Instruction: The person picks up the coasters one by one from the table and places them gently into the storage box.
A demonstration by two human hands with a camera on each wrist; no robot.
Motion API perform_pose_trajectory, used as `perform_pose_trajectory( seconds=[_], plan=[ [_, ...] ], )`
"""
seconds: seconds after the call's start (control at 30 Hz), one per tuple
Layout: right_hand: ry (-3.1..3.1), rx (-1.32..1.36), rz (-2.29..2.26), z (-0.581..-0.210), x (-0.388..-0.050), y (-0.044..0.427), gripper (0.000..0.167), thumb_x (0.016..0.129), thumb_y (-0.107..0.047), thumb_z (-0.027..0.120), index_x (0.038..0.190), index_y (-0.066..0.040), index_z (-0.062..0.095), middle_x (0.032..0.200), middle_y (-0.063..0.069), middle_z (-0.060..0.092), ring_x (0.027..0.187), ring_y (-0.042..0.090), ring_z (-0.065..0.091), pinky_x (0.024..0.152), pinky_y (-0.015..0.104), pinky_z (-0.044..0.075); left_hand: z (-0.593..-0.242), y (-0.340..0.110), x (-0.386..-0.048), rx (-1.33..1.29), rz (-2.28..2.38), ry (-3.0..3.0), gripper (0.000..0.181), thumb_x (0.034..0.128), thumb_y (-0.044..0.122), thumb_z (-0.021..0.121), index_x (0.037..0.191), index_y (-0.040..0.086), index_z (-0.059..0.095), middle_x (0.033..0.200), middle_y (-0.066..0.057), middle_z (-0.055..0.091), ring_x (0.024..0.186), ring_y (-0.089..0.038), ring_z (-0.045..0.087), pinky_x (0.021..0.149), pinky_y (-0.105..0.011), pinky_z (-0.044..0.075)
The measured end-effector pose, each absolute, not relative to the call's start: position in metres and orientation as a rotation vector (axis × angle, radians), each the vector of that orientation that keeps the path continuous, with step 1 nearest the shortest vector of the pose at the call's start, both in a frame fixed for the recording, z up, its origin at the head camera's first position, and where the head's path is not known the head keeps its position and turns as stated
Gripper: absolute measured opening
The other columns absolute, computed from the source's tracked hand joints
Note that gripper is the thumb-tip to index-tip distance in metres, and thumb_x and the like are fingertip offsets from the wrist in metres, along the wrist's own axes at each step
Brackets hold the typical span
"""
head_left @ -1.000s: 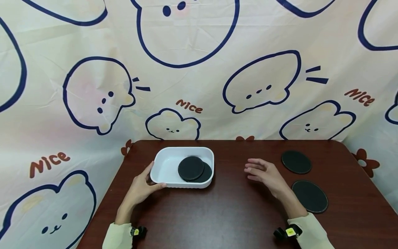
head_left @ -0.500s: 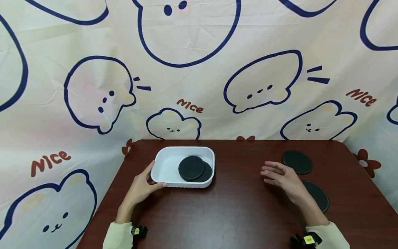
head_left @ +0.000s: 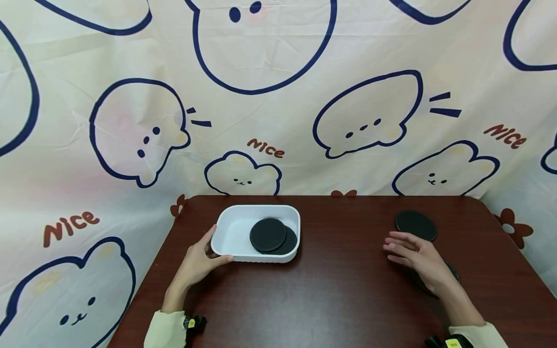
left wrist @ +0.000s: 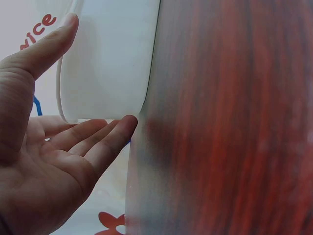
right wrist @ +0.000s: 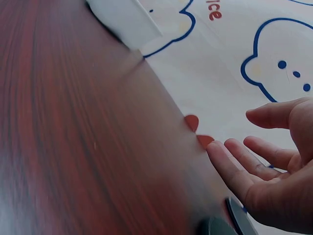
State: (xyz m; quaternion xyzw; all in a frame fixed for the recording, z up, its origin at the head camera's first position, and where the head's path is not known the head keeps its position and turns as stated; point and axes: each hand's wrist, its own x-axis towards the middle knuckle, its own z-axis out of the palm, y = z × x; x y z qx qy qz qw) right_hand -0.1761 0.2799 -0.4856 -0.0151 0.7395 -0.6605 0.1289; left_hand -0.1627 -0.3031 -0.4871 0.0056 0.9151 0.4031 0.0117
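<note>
At the left of the table, my left hand [head_left: 197,263] holds the near left corner of a white plastic tray [head_left: 235,229]. Its thumb lies against the front wall and its fingers against the left side, as the left wrist view also shows on the tray's wall [left wrist: 107,58]. Two black round coasters lie in the tray, the upper coaster [head_left: 267,234] partly covering the lower coaster [head_left: 290,244]. Over on the right, my right hand [head_left: 419,258] hovers with loose fingers, holding nothing. Beneath it a black coaster [head_left: 452,271] is mostly hidden, and another coaster [head_left: 415,224] lies just beyond the fingers.
The dark red-brown wooden table [head_left: 330,299] carries all of this. A cream cloth [head_left: 296,125] with blue cartoon outlines hangs behind and beside it. Dark wrist cameras [head_left: 196,324] are worn at the cuffs.
My right hand has moved right and slightly nearer, from the middle of the table to over the near coaster. The left hand, the tray and the coasters have stayed in place.
</note>
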Motion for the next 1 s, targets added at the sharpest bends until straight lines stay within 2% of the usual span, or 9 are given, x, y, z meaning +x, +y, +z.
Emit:
perform_pose_trajectory(
  seconds=[0.13,0.47,0.57,0.7,1.0],
  plan=[
    [2.169,-0.010,-1.916,-0.488,-0.172,0.294,0.071,0.108,-0.027,0.068,0.160,0.009,0.035,0.129,-0.009,0.074,0.113,0.003,0.075,0.095,0.031,0.065,-0.486,-0.303,-0.163,0.020,1.261,2.853,0.120,0.0837,0.044,0.093,0.172,0.005,0.020,0.170,-0.026,0.038,0.147,-0.044,0.055,0.108,-0.053,0.057],
    [2.151,0.075,-1.932,-0.496,-0.164,0.324,0.066,0.108,-0.025,0.066,0.160,0.005,0.037,0.122,-0.017,0.075,0.111,0.002,0.075,0.094,0.031,0.065,-0.487,-0.304,-0.160,0.019,1.262,2.845,0.120,0.0844,0.043,0.093,0.172,0.008,0.019,0.172,-0.025,0.036,0.150,-0.044,0.051,0.110,-0.052,0.055],
    [2.126,0.089,-1.965,-0.498,-0.161,0.333,0.057,0.108,-0.024,0.067,0.156,-0.003,0.044,0.120,-0.017,0.076,0.110,0.001,0.076,0.093,0.031,0.065,-0.487,-0.303,-0.161,0.026,1.265,2.850,0.120,0.0843,0.042,0.093,0.172,0.008,0.019,0.171,-0.025,0.037,0.149,-0.044,0.053,0.109,-0.052,0.056],
    [2.065,0.090,-2.050,-0.500,-0.155,0.343,0.037,0.108,-0.019,0.066,0.144,-0.018,0.057,0.118,-0.015,0.078,0.108,0.002,0.077,0.092,0.030,0.065,-0.486,-0.302,-0.162,0.031,1.254,2.858,0.120,0.0840,0.042,0.093,0.172,0.007,0.019,0.170,-0.026,0.039,0.146,-0.044,0.056,0.108,-0.052,0.057],
    [2.045,0.094,-2.129,-0.501,-0.151,0.358,0.035,0.108,-0.016,0.066,0.143,-0.020,0.060,0.117,-0.016,0.078,0.107,0.001,0.077,0.089,0.030,0.066,-0.485,-0.302,-0.162,0.023,1.259,2.849,0.120,0.0839,0.043,0.093,0.172,0.006,0.020,0.170,-0.027,0.039,0.145,-0.045,0.056,0.108,-0.053,0.057]
  ],
)
